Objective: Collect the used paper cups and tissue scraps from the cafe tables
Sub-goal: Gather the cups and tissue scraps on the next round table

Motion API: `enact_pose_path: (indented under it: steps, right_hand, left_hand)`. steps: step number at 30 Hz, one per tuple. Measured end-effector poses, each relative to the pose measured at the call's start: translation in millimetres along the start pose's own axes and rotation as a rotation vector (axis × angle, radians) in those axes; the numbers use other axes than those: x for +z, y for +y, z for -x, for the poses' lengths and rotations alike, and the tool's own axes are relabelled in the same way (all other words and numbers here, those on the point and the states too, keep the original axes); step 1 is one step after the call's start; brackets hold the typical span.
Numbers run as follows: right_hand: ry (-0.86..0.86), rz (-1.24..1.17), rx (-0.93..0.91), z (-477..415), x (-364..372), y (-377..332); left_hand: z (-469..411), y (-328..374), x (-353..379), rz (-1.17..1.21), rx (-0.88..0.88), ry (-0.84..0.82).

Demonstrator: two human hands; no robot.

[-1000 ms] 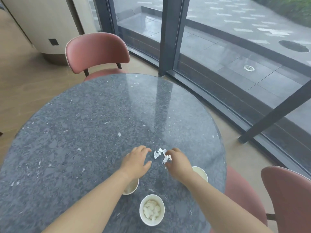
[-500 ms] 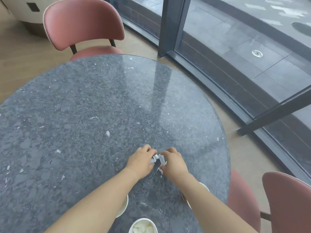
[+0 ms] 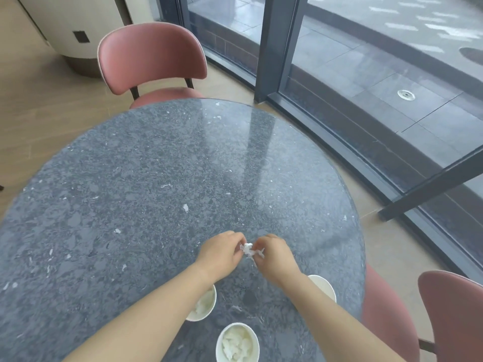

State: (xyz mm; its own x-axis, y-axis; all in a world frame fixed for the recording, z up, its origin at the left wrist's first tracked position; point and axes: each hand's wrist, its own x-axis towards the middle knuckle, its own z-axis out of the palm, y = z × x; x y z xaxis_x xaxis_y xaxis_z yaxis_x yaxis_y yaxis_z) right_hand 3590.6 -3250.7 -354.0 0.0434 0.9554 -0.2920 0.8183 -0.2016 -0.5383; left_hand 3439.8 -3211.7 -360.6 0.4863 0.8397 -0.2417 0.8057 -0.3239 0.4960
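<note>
Both hands meet over the near right part of the round stone tabletop [image 3: 156, 165]. Left hand [image 3: 219, 254] and right hand [image 3: 275, 257] have fingers curled in, tips pinching a small wad of white tissue scraps [image 3: 249, 250] between them. The wad sits at or just above the surface; I cannot tell whether it is lifted clear.

Three paper cups stand along the near edge: one under the left forearm [image 3: 202, 305] with tissue inside, one in the middle at the bottom of view [image 3: 237, 342] also stuffed with tissue, one beside the right forearm [image 3: 322, 286], mostly hidden.

Risks, as I judge them:
- The scraps are torn and light. A loose pinch could shed bits back onto the speckled stone, where white flecks in the pattern would mask them.
- Both forearms pass over or against cup rims. Drawing the arms back could tip a cup and spill its tissue.
- The right-hand cup stands near the table's edge; a nudge may send it toward the pink chair [image 3: 449, 317].
</note>
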Motion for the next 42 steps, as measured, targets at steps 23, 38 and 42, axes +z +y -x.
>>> enact_pose_path:
  steps: [23,38,42]
  right_hand:
    - [0.091,-0.099,-0.129,84.1,33.1,-90.4]
    - [0.187,-0.146,-0.08,116.8,12.6,-40.3]
    - [0.237,-0.137,-0.058,132.7,-4.1,-10.1]
  left_hand:
    - [134.6,-46.4,-50.4,-0.154,-0.042,0.022]
    - [124.0,-34.6,-26.0,-0.164,0.078,-0.104]
    - [116.6,-30.2,-15.3,-0.207,0.057,-0.154]
